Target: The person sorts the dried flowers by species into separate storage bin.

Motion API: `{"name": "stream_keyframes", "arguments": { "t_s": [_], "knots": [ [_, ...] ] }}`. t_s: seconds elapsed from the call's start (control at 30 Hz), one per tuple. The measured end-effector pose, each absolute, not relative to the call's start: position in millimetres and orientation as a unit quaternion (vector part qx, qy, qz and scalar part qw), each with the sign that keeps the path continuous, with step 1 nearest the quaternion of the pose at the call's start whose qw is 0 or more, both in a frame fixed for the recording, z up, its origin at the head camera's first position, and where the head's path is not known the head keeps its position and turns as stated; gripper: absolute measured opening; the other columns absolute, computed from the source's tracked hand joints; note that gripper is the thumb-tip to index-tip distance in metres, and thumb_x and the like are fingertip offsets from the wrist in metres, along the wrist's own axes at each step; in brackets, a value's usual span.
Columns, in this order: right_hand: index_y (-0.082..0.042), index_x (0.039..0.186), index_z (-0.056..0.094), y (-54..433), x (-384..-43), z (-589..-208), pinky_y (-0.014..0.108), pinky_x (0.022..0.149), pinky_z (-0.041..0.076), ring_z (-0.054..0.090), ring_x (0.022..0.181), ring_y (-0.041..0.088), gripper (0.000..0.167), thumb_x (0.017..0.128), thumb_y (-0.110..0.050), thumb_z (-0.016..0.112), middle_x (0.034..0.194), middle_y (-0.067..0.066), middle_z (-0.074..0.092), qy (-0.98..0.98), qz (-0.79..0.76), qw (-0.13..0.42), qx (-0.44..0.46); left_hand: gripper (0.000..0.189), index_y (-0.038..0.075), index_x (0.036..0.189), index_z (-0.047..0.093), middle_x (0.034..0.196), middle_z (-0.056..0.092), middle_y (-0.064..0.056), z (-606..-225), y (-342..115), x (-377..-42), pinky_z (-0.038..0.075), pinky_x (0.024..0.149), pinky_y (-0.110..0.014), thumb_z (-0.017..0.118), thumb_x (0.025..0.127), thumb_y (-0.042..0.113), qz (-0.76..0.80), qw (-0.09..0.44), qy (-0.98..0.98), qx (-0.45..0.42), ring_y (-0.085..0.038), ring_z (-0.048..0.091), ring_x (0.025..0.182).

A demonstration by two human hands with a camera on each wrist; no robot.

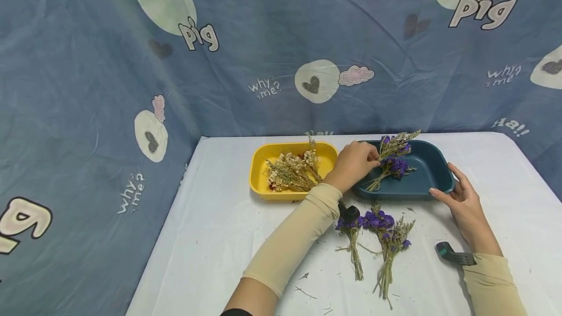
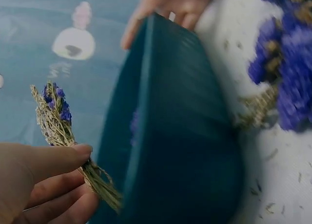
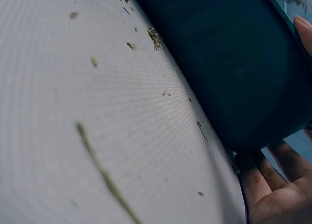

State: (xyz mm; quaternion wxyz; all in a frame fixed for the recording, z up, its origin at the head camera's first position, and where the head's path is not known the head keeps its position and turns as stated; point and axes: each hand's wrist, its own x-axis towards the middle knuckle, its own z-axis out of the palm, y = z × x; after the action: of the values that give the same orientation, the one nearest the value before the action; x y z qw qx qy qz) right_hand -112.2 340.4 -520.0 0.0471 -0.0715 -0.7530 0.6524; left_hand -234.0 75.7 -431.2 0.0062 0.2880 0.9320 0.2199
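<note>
My left hand [image 1: 356,160] pinches a small dried flower bunch [image 2: 61,121] by its tied stems, thumb on top, over the left part of the dark teal tray [image 1: 426,165]. Pale sprigs and purple blooms make up its head. Another purple bunch [image 1: 395,167] lies in that tray just below it. With thumb and fingers round the tray's right front corner, my right hand [image 1: 467,206] holds the tray; in the right wrist view its fingers [image 3: 273,175] press the end wall. Two more purple bunches, one shorter [image 1: 354,252] and one longer [image 1: 388,257], lie on the table in front.
A yellow tray [image 1: 255,179] with cream and dark red dried flowers [image 1: 290,172] stands left of the teal one. Stem bits and crumbs [image 1: 305,292] litter the white tablecloth [image 1: 210,238]. Behind the table hangs a blue printed cloth [image 1: 246,23].
</note>
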Motion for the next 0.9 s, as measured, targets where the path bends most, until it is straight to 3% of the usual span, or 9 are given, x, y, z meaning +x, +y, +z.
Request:
{"name": "stream_keyframes", "arguments": {
  "t_s": [0.17, 0.27, 0.4, 0.5, 0.63, 0.9],
  "knots": [
    [-0.036, 0.166, 0.017, 340.8, -111.8, -520.6, 0.0, 0.086, 0.043, 0.048, 0.121, -0.006, 0.089, 0.099, -0.013, 0.07, 0.171, 0.005, 0.027, -0.753, 0.653, 0.049, -0.072, 0.011, 0.025, 0.104, 0.078, 0.099, 0.077, 0.012, -440.2, 81.2, -237.1, 0.059, 0.089, -0.026, 0.073, 0.097, 0.032, 0.154, 0.003, 0.943, 0.295, -0.004, 0.067, 0.082],
    [-0.036, 0.166, 0.017, 341.0, -112.5, -520.0, 0.0, 0.087, 0.043, 0.047, 0.122, -0.006, 0.089, 0.099, -0.013, 0.071, 0.172, 0.006, 0.025, -0.748, 0.658, 0.048, -0.072, 0.008, 0.024, 0.096, 0.076, 0.091, 0.074, 0.012, -444.6, 83.6, -239.2, 0.056, 0.076, -0.021, 0.072, 0.098, 0.031, 0.139, 0.001, 0.945, 0.297, -0.003, 0.062, 0.072],
    [-0.034, 0.166, 0.018, 341.2, -112.9, -520.8, 0.0, 0.087, 0.044, 0.048, 0.122, -0.005, 0.089, 0.098, -0.011, 0.071, 0.172, 0.006, 0.026, -0.74, 0.667, 0.052, -0.068, 0.019, 0.021, 0.082, 0.067, 0.07, 0.059, 0.009, -448.8, 86.5, -240.1, 0.038, 0.055, -0.018, 0.071, 0.099, 0.028, 0.145, 0.007, 0.942, 0.302, -0.005, 0.046, 0.058],
    [-0.034, 0.166, 0.018, 340.8, -112.6, -521.3, 0.0, 0.088, 0.044, 0.048, 0.122, -0.005, 0.089, 0.098, -0.011, 0.071, 0.172, 0.006, 0.026, -0.74, 0.668, 0.053, -0.067, 0.022, 0.02, 0.08, 0.064, 0.066, 0.052, 0.009, -450.1, 87.3, -238.1, 0.034, 0.053, -0.018, 0.07, 0.1, 0.027, 0.146, 0.007, 0.939, 0.311, -0.005, 0.042, 0.055],
    [-0.035, 0.166, 0.018, 340.4, -112.8, -521.1, 0.0, 0.089, 0.044, 0.047, 0.123, -0.005, 0.089, 0.098, -0.012, 0.071, 0.172, 0.006, 0.025, -0.742, 0.665, 0.053, -0.069, 0.023, 0.021, 0.079, 0.062, 0.067, 0.055, 0.011, -452.7, 88.0, -234.7, 0.036, 0.053, -0.017, 0.071, 0.1, 0.025, 0.133, 0.003, 0.938, 0.319, -0.004, 0.045, 0.056],
    [-0.034, 0.166, 0.017, 340.9, -112.7, -521.8, 0.0, 0.088, 0.043, 0.047, 0.124, -0.005, 0.089, 0.098, -0.012, 0.07, 0.171, 0.007, 0.027, -0.745, 0.662, 0.054, -0.062, 0.038, 0.022, 0.068, 0.051, 0.057, 0.033, 0.008, -458.1, 90.9, -231.6, 0.022, 0.048, -0.021, 0.068, 0.102, 0.025, 0.107, 0.016, 0.938, 0.328, -0.007, 0.026, 0.052]
  ]
}}
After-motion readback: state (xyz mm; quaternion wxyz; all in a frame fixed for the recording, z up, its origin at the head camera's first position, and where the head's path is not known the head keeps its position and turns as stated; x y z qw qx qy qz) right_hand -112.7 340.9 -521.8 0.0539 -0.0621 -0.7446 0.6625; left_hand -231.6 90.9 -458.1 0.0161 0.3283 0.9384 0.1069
